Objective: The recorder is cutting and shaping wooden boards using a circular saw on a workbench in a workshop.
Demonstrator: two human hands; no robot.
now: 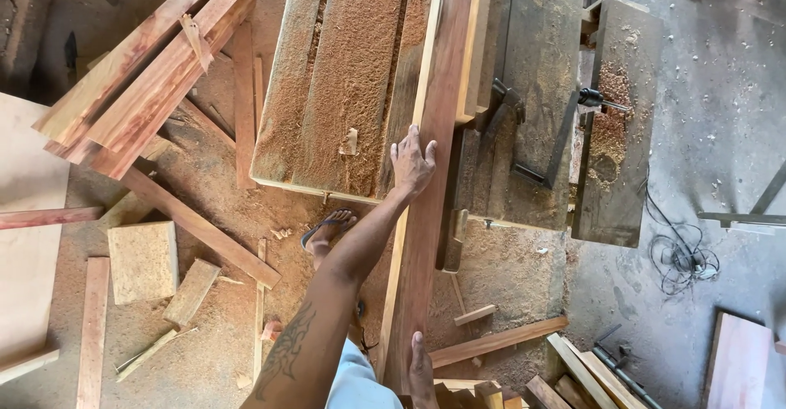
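The left hand (pixel 412 163) lies flat, fingers spread, on the long reddish plank (pixel 432 139) running across the sawdust-covered workbench (pixel 344 81), while the right hand (pixel 421 372) presses open against the plank's near end, beside the sandalled foot (pixel 327 233).

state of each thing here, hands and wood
left hand: flat on the long reddish plank, fingers spread
right hand: pressed against the plank's near end
long reddish wooden plank: lying lengthwise on the bench, near end overhanging
sawdust-covered wooden workbench: coated in sawdust
stack of reddish timber lengths: piled, tilted
black cable: coiled on floor
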